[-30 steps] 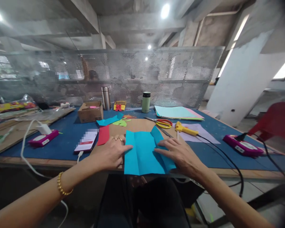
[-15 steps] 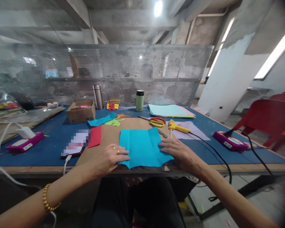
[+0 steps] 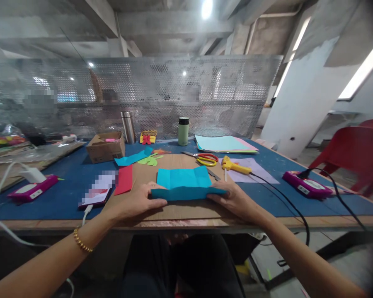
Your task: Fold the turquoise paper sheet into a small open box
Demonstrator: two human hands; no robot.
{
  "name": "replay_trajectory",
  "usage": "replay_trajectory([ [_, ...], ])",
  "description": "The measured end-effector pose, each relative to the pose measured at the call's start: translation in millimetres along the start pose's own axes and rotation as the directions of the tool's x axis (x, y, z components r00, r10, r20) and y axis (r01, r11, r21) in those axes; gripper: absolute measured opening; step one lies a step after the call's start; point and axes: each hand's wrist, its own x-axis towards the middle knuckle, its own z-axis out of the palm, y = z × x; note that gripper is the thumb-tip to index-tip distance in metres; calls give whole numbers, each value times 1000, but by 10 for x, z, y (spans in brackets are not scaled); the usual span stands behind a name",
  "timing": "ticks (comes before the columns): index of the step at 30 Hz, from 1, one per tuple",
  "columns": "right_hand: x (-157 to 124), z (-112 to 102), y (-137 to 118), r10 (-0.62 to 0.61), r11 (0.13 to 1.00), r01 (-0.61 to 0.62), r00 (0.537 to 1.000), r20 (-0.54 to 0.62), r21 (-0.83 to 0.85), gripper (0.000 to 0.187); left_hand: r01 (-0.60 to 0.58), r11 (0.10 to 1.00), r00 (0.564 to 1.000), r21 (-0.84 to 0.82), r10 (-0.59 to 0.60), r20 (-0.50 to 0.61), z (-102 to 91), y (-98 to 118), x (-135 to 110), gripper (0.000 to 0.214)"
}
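I see the turquoise paper (image 3: 182,179) lying on the brown cardboard sheet (image 3: 177,212), at the near middle of the blue table (image 3: 65,198). It is creased in upright bands, and its near edge is turned up into a long flat strip, darker on the face toward me. The left hand (image 3: 136,203) is closed on the strip's 9 o'clock end and the right hand (image 3: 234,199) on its 3 o'clock end — well apart, with the paper spanning between them. At 1 o'clock from the paper lie the scissors (image 3: 205,159) and a yellow glue gun (image 3: 234,165); a red paper strip (image 3: 123,180) sits at 9 o'clock. The fingertips under the fold are hidden, the phone (image 3: 96,188) screen is blurred out, and whatever is behind the perforated screen (image 3: 161,95) is too hazy to make out.
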Motion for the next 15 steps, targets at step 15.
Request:
replay_trajectory([
  [15,488,105,217,335,903,-355,934,-120,-241,24,226,913,946,339,-123,-301,72,-109,853,29],
])
